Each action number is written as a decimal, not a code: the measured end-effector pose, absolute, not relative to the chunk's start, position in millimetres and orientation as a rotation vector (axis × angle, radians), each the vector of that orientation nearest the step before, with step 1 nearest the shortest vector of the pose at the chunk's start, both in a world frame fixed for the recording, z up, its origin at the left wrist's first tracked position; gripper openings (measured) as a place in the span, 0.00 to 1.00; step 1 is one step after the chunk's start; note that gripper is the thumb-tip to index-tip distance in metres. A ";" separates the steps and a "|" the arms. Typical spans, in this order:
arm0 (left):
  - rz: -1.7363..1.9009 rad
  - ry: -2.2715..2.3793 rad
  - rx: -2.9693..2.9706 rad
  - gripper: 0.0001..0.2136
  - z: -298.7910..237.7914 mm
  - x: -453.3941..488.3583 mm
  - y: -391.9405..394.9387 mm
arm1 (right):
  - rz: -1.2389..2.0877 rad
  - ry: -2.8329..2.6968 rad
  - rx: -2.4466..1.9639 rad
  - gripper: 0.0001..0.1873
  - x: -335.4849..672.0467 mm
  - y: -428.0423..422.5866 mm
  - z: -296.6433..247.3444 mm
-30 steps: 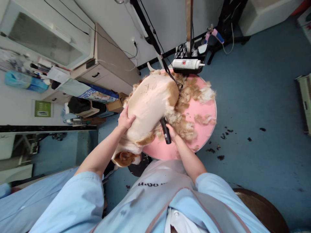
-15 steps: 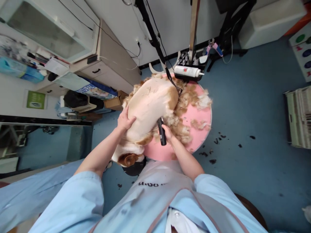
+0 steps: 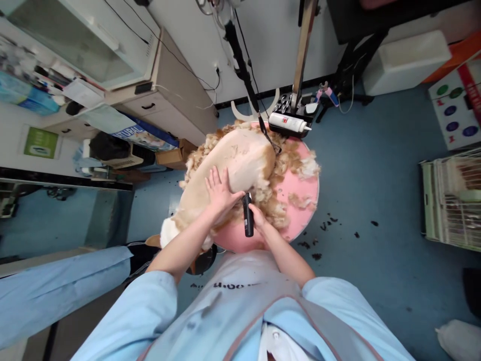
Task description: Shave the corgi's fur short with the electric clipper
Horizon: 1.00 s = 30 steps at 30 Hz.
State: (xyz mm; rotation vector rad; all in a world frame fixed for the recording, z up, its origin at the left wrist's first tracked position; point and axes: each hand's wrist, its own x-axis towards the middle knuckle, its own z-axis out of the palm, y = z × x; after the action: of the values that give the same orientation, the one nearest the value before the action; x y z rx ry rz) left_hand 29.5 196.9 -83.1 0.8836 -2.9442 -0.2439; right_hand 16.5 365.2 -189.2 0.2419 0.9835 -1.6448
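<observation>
A close-clipped, cream-coloured dog (image 3: 240, 150) is on a round pink table (image 3: 300, 188), its white head toward the lower left and partly behind my left forearm. My left hand (image 3: 221, 191) lies spread on the dog's side, fingers apart. In my right hand (image 3: 257, 217) is a black hair clipper (image 3: 248, 215), its upper end near the dog's flank and close to my left thumb. Cut tan fur (image 3: 276, 213) lies in clumps along the dog and over the table top.
A black arm (image 3: 244, 70) with a loop comes down by the dog's rear. At the table's far edge a black tray (image 3: 289, 131) carries a white bottle (image 3: 287, 122) and tools. Cabinets (image 3: 180, 90) stand left, a wire cage (image 3: 456, 195) right. Another person's blue sleeve (image 3: 67, 291) is at lower left.
My left hand has moved right along the dog's side, nearer the clipper, with its fingers now spread. The dog's head has shifted left. The clipper has come slightly toward me.
</observation>
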 end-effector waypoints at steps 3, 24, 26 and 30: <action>-0.177 -2.968 0.904 0.55 -90.4 27.6 189.6 | -1.632 1.020 0.135 0.21 10.3 361.0 -181.8; -0.168 -3.090 0.805 0.51 -91.7 55.2 169.8 | -1.702 1.002 0.211 0.15 -13.9 343.0 -144.0; -0.170 -3.082 0.818 0.51 -91.7 54.3 169.7 | -1.746 1.046 0.335 0.14 -33.2 346.9 -141.5; -0.168 -3.067 0.831 0.52 -92.3 53.3 170.4 | -1.656 1.023 0.452 0.16 -46.4 356.3 -130.4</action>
State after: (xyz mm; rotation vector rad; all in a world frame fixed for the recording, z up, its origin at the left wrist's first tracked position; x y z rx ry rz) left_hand 53.3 170.4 -92.3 0.8307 -3.0670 -0.1680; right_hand -46.4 356.3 -130.4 0.4516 1.0230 -1.6562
